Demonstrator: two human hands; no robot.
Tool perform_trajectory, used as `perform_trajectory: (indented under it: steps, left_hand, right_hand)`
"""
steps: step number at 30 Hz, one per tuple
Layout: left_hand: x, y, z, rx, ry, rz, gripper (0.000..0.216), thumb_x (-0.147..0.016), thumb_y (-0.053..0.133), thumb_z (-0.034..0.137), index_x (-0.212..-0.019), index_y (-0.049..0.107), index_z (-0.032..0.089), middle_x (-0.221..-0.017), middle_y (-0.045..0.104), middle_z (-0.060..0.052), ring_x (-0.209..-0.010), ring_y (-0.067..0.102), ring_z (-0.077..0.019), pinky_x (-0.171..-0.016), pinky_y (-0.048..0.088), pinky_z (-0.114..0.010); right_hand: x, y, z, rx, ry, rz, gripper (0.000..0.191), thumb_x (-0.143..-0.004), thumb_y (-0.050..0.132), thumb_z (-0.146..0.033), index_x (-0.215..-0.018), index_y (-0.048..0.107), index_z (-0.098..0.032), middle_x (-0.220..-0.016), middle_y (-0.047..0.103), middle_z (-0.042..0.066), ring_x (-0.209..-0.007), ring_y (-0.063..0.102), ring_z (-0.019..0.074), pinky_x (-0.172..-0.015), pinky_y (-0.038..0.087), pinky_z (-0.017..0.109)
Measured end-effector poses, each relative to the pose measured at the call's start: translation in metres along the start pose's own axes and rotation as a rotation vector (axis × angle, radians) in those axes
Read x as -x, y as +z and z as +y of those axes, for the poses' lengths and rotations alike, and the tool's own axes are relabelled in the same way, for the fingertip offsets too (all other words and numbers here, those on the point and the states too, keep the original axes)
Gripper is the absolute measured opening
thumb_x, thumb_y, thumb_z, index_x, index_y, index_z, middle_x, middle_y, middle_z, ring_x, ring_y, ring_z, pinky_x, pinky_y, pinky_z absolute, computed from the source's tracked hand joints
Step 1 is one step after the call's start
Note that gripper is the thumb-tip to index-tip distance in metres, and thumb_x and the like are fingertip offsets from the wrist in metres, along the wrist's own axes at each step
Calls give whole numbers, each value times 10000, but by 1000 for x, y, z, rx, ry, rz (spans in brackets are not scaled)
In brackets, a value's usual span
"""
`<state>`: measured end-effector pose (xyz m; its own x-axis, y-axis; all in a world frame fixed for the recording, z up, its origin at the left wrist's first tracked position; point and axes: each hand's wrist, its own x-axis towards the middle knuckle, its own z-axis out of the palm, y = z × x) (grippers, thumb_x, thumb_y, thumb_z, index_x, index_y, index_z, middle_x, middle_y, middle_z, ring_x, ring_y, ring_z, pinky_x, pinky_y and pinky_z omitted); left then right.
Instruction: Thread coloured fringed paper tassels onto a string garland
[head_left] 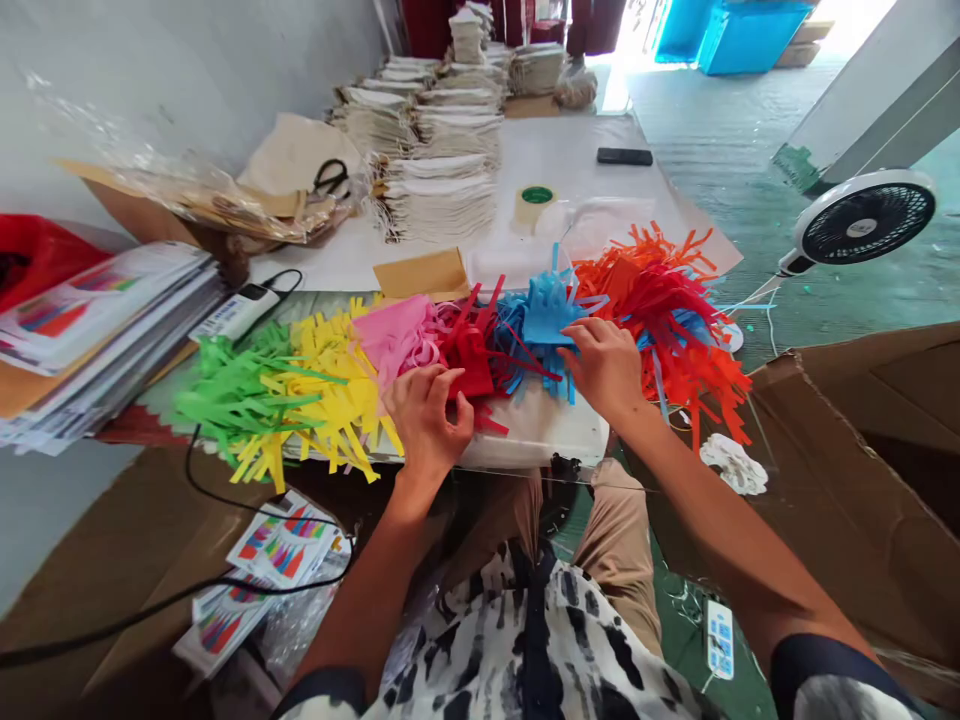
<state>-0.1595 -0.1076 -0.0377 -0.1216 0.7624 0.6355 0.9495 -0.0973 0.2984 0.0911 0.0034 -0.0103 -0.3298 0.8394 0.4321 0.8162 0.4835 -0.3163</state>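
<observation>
A row of fringed paper bundles lies along the table's front edge: green, yellow, pink, red, blue and orange-red. My left hand is at the lower edge of the pink and red bundles. Its fingers are curved, with a gap between thumb and forefinger and nothing visible in it. With my right hand I pinch the lower right edge of the blue fringed paper between thumb and fingers. The fingertips there are partly hidden.
Stacks of white strung pieces stand at the back. Tape, scissors, a black phone-like object and a power strip lie on the table. A fan and cardboard box are to the right; printed sheets lie below left.
</observation>
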Motion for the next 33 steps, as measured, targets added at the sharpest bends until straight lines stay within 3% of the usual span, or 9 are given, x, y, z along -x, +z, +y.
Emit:
perform_trajectory:
  steps: [3, 8, 16, 21, 26, 33]
  left_hand:
    - [-6, 3, 6, 38, 22, -13, 315, -894, 661, 209, -1196, 749, 233, -1206, 741, -116, -1183, 614, -324, -1088, 429, -509]
    - [-19, 7, 18, 96, 24, -77, 271, -900, 664, 217, -1150, 762, 253, -1185, 759, -87, -1198, 625, -313, -1114, 444, -501]
    - [-64, 27, 40, 263, 36, -73, 250, -985, 598, 166, -1176, 737, 248, -1201, 771, -49, -1211, 641, -265, -1102, 474, -440]
    - [-94, 54, 41, 394, 36, -108, 305, -939, 602, 64, -1170, 718, 227, -1196, 779, -39, -1166, 656, -241, -1086, 486, -406]
    - [-102, 67, 42, 439, -15, -167, 296, -911, 611, 53, -1136, 702, 223, -1172, 775, -60, -1157, 670, -241, -1089, 502, -423]
    - [-105, 69, 39, 448, -38, -202, 295, -914, 612, 87, -1157, 709, 224, -1182, 775, -53, -1169, 671, -241, -1080, 519, -418]
  right_hand:
    - [-10, 19, 13, 147, -54, -81, 279, -1022, 550, -192, -1155, 796, -195, -1305, 757, 143, -1122, 638, 324, -922, 394, 456]
    - [-18, 19, 17, 162, -109, -59, 311, -1054, 493, -213, -1056, 804, -206, -1197, 790, 125, -1060, 640, 299, -918, 377, 448]
    - [-56, 1, 31, -267, -11, 35, 86, -869, 738, -273, -899, 805, -228, -1035, 806, 64, -1042, 714, 273, -957, 513, 419]
    - [-66, -1, 38, -454, -23, 3, 168, -849, 768, -390, -851, 808, -228, -949, 806, 48, -950, 735, 243, -918, 539, 401]
    - [-69, 1, 44, -622, -18, -66, 219, -844, 764, -426, -875, 830, -219, -926, 820, 51, -907, 749, 233, -902, 547, 393]
    - [-70, -2, 40, -715, 31, 6, 184, -758, 820, -391, -828, 799, -222, -937, 800, 40, -959, 740, 243, -899, 553, 404]
